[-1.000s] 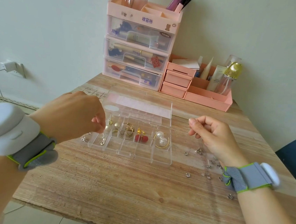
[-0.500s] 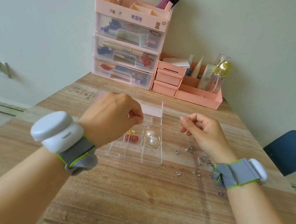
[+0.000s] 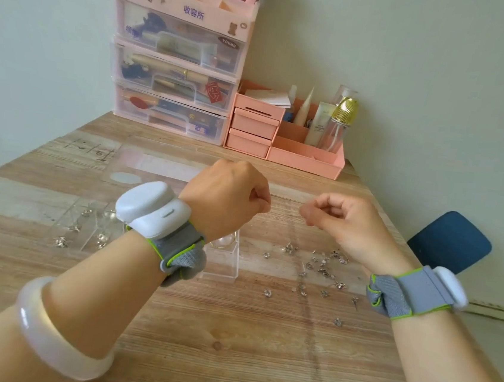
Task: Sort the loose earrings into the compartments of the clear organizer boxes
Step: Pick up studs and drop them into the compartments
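A: Where do things stand?

B: The clear organizer box lies on the wooden table, mostly hidden under the left hand and its forearm; only its near right corner shows, with a gold hoop in that compartment. The loose earrings are scattered to the right of the box, under and near the right hand, and a few more lie at the left.

A: And the fingers?

B: Both hands are curled, fingertips facing each other above the table. Whether either pinches anything is impossible to tell; nothing shows between them.

A: The risk?

B: Judging from here, a tiny piece could slip unseen and bounce off the table, and the left forearm hanging over the box could knock it or mix compartments.

A: Orientation?

B: The box's long axis seems to run left to right, open side up. The studs point every way.
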